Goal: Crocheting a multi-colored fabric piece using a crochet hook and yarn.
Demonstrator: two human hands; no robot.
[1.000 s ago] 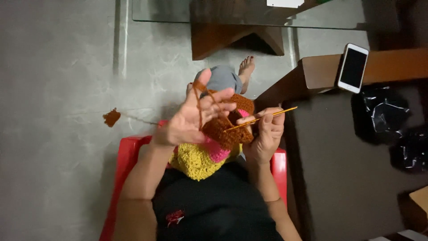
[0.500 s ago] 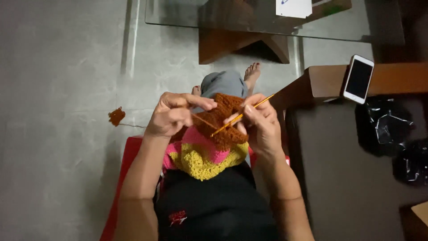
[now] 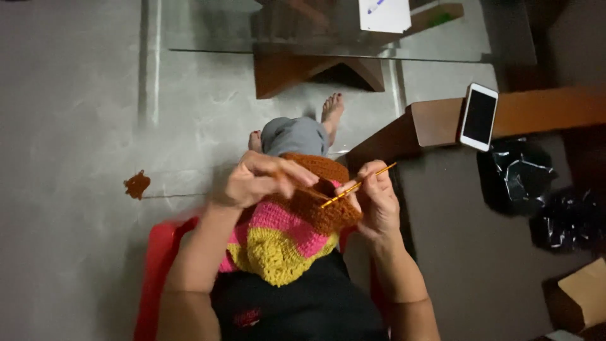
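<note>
Home living room: glass-top table on a wooden base at far side, polished grey floor, wooden armrest at right bearing a smartphone

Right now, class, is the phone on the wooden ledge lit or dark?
Dark: the white phone lies face up on the wooden ledge, and its screen shows plain black.

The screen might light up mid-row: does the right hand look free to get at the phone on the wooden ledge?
Probably not yet: the right hand holds the crochet hook, though nothing blocks the phone.
</note>
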